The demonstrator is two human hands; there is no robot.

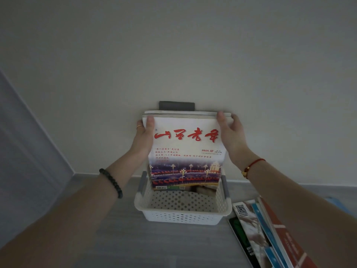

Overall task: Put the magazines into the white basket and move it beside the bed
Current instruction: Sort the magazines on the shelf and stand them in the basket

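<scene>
I hold a stack of magazines [186,151] upright between both hands; the front cover is white with large red characters and a night street picture. My left hand [144,135] grips its left edge and my right hand [230,132] grips its right edge near the top. The stack's lower end dips into the white perforated basket [183,214], which sits on the grey floor against the wall. More magazines [270,235] lie spread on the floor to the right of the basket.
A pale wall [173,55] rises directly behind the basket, with a small dark grey block [176,105] on it behind the magazines' top. A grey panel or door [29,142] stands at the left. Grey wood floor [154,248] extends toward me.
</scene>
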